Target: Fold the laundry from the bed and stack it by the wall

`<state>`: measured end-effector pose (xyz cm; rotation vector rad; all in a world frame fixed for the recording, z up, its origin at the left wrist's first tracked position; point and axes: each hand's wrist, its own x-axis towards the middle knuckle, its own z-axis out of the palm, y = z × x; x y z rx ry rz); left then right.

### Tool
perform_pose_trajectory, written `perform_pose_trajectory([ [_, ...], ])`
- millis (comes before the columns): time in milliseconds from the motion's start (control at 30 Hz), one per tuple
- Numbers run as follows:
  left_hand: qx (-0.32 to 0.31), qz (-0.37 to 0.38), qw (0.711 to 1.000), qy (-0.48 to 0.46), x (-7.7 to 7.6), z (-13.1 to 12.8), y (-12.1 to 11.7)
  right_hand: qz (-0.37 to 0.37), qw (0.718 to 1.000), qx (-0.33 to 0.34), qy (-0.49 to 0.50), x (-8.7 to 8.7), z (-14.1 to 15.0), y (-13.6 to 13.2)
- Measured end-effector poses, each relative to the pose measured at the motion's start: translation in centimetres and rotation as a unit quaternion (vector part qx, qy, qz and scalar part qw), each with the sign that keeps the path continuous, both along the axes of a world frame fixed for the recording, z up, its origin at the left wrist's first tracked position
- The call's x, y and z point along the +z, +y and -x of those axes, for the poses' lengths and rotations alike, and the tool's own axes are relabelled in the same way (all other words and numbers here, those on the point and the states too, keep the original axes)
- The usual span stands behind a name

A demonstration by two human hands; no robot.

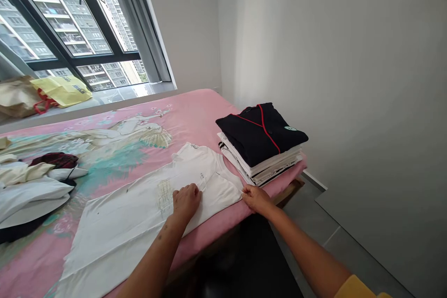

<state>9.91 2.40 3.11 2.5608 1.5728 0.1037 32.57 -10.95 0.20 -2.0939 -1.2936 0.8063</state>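
A white T-shirt point(139, 209) lies spread along the near side of the bed, its neck end to the right and its hem towards the lower left. Small dark print and a pale patterned patch mark its front. My left hand point(187, 201) rests on the middle of the shirt with its fingers curled closed on the cloth; the fingertips are partly hidden. At the shoulder end, my right hand point(256, 199) pinches the edge of the shirt between thumb and fingers. Just beyond that hand sits a stack of folded clothes point(275, 167), topped by a black garment with red trim point(251, 135).
A loose heap of clothes point(35, 191) lies on the left of the pink patterned bedsheet point(199, 111). Yellow point(66, 91) and brown point(17, 95) bags stand on the window sill. A grey wall point(331, 79) borders the bed's right end. Below the near edge is something black point(251, 260).
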Motion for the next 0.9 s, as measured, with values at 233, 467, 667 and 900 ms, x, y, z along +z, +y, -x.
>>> perform_pose_trajectory([
  [233, -0.005, 0.053, 0.998, -0.025, 0.3, -0.1, 0.7, 0.023, 0.999, -0.006, 0.035, -0.3, 0.2, 0.0],
  [467, -0.061, 0.034, 0.996, -0.058, 0.4, 0.5, 0.8, 0.008, 0.999, -0.042, -0.025, -0.4, 0.4, 0.3],
  [667, -0.103, 0.0, 0.991, -0.081, -0.4, 1.1, 0.8, -0.04, 0.995, -0.048, -0.078, -0.4, 0.8, -0.1],
  [900, -0.138, -0.14, 0.965, -0.174, -0.7, 2.2, -1.0, -0.062, 0.993, -0.067, -0.076, -1.2, 0.6, -0.5],
])
